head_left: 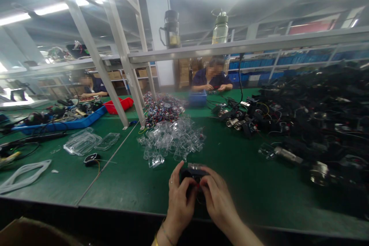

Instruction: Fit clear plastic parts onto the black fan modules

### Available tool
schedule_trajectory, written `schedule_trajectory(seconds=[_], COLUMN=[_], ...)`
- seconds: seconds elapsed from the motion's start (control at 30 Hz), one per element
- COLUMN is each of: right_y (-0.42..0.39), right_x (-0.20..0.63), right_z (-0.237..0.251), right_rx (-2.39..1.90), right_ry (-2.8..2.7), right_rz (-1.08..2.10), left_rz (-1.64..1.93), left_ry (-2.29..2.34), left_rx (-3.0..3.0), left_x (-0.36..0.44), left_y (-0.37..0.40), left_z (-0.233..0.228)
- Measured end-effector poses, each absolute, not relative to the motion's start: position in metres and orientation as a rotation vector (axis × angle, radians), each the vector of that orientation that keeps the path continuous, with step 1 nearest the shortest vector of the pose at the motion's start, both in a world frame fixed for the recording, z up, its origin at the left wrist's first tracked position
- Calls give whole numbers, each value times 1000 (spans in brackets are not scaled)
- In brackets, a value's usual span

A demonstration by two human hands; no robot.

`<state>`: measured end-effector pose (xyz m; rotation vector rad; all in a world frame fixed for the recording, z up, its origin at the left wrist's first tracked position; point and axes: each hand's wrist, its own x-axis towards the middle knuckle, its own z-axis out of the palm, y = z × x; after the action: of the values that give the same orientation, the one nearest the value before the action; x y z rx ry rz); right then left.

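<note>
The fingers (184, 184) of both hands close on one small black part (193, 173), held just above the near edge of the green bench (129, 184). The left hand (179, 199) grips its left side, the right hand (218, 199) its right side, and thumbs press on top. Just behind the part lies a heap of clear covers (171, 140). To the right is a big pile of black parts with wires (314, 119). Two people sit at the far side.
</note>
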<state>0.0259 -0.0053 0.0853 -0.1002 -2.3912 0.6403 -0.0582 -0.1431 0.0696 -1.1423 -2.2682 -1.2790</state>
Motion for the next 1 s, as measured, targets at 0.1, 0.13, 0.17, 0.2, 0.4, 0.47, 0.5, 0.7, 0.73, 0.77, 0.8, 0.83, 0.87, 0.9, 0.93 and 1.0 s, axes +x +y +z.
schedule_trajectory(seconds=[0.1, 0.13, 0.17, 0.2, 0.4, 0.47, 0.5, 0.7, 0.73, 0.77, 0.8, 0.83, 0.87, 0.9, 0.93, 1.0], right_y=[-2, 0, 2, 5, 18, 20, 21, 23, 23, 24, 24, 24, 25, 25, 25, 26], right_x=[27, 29, 30, 33, 40, 38, 37, 34, 34, 34, 34, 34, 34, 34, 34, 34], right_z=[86, 87, 89, 91, 108, 112, 114, 119, 119, 120, 120, 121, 122, 123, 124, 125], right_rx=[-101, -94, -79, -60, 45, 68, 79, 125, 129, 127, 127, 126, 126, 129, 136, 151], right_ry=[-2398, -2416, -2438, -2463, -2560, -2568, -2572, -2565, -2567, -2572, -2581, -2595, -2614, -2637, -2658, -2681], right_rz=[669, 683, 690, 687, 567, 553, 548, 529, 527, 524, 516, 506, 492, 476, 458, 421], left_rz=[-1330, -1358, -1394, -1433, -1580, -1597, -1607, -1635, -1634, -1633, -1631, -1629, -1627, -1625, -1623, -1619], left_ry=[-2298, -2306, -2312, -2315, -2272, -2263, -2262, -2248, -2247, -2247, -2246, -2248, -2248, -2247, -2245, -2242], left_rx=[-1173, -1181, -1189, -1198, -1215, -1204, -1200, -1178, -1171, -1164, -1159, -1157, -1153, -1151, -1147, -1133], left_x=[-59, -59, -59, -59, -59, -59, -59, -59, -58, -58, -58, -58, -58, -58, -58, -58], left_y=[-143, -143, -143, -143, -142, -142, -141, -141, -141, -140, -140, -140, -139, -139, -139, -138], left_z=[68, 68, 68, 69, 78, 78, 77, 76, 76, 77, 77, 78, 78, 78, 78, 77])
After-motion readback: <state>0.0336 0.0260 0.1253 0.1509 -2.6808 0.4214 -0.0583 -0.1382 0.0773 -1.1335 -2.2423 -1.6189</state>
